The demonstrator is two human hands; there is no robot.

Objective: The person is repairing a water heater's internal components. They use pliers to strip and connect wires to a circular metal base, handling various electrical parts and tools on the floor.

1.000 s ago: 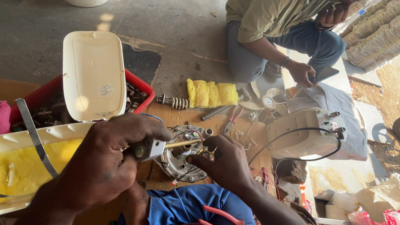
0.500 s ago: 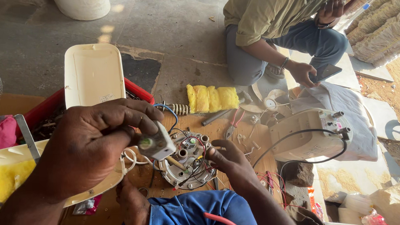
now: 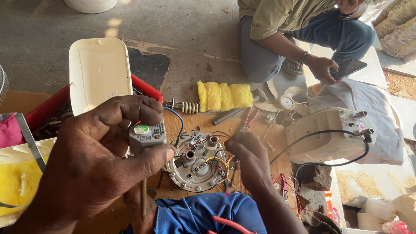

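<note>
Nearest the camera, the left hand (image 3: 96, 162) pinches one small grey box-shaped part (image 3: 146, 135) with a green round sticker between thumb and fingers, holding it raised above the left part of the wooden board (image 3: 254, 124). A thin stick (image 3: 143, 204) hangs below that hand. Just right of it, the right hand (image 3: 251, 159) is curled, fingertips down among the thin coloured wires (image 3: 216, 163) on one round metal plate (image 3: 196, 163), which lies at the board's near edge and carries two upright tubes. What the right hand grips, I cannot tell. Further right sits one cream casing (image 3: 326, 136) with a black cable. Beyond the plate lie one yellow foam pad (image 3: 223, 95) and one coiled heater (image 3: 182, 105). At left stand one red tray (image 3: 46, 109) and one cream lid (image 3: 98, 74). Farthest, another person (image 3: 297, 21) sits on the concrete floor, holding one phone (image 3: 349, 68)
</note>
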